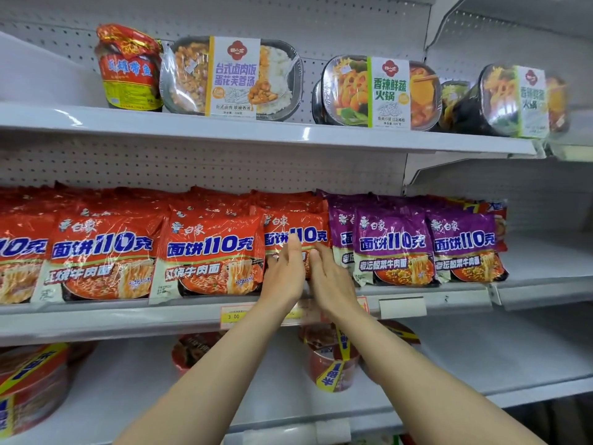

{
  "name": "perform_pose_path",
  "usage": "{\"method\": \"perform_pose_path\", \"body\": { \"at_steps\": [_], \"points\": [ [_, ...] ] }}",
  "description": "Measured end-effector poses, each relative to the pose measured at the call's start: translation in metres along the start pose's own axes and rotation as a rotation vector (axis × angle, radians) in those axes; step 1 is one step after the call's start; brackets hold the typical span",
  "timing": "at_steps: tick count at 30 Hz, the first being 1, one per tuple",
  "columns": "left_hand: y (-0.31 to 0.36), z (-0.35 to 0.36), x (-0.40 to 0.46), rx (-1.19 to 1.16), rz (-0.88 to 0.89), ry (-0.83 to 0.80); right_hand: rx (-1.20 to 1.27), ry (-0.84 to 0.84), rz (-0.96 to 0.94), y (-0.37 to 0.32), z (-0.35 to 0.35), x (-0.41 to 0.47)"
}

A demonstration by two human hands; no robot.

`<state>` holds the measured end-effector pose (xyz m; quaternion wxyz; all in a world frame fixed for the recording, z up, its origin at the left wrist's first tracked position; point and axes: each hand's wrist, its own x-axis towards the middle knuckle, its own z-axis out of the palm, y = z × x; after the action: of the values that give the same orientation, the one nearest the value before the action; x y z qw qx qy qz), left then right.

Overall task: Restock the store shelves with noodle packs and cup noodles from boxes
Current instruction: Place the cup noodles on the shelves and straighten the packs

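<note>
Red noodle packs [210, 255] stand in rows along the middle shelf [128, 319], with purple noodle packs [393, 245] to their right. My left hand [284, 273] and my right hand [327, 277] are side by side, fingers straight, palms pressed flat against the front of the rightmost red noodle pack [298, 226]. Neither hand grips anything. Red cup noodles [332, 361] stand on the lower shelf beneath my forearms, partly hidden by them.
The top shelf holds a red tub [130, 69] and several black meal trays [231, 78]. Large red bowls [30, 387] sit at the lower left. A price tag [236, 314] hangs on the middle shelf edge. The right section of the middle shelf [545, 252] is bare.
</note>
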<state>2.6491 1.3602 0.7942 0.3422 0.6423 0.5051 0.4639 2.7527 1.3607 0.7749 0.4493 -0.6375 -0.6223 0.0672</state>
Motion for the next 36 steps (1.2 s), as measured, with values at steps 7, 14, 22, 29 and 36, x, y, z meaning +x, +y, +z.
{"method": "perform_pose_path", "body": {
  "at_steps": [7,14,22,29,36],
  "points": [
    [-0.011,-0.003,-0.007,0.014,0.079,0.0,-0.082,0.08,-0.116,0.007,0.0,-0.011],
    [-0.015,0.004,0.003,0.079,0.073,0.004,-0.122,-0.008,-0.114,0.012,0.002,-0.009],
    [-0.015,0.001,-0.006,0.131,0.168,0.022,-0.082,-0.041,-0.086,0.012,-0.006,-0.009],
    [-0.058,-0.057,-0.045,0.387,0.417,0.379,-0.046,0.02,-0.289,-0.014,0.022,-0.031],
    [-0.13,-0.105,-0.06,0.824,0.284,0.431,-0.113,-0.134,-0.44,-0.045,0.07,-0.067]
  ]
}}
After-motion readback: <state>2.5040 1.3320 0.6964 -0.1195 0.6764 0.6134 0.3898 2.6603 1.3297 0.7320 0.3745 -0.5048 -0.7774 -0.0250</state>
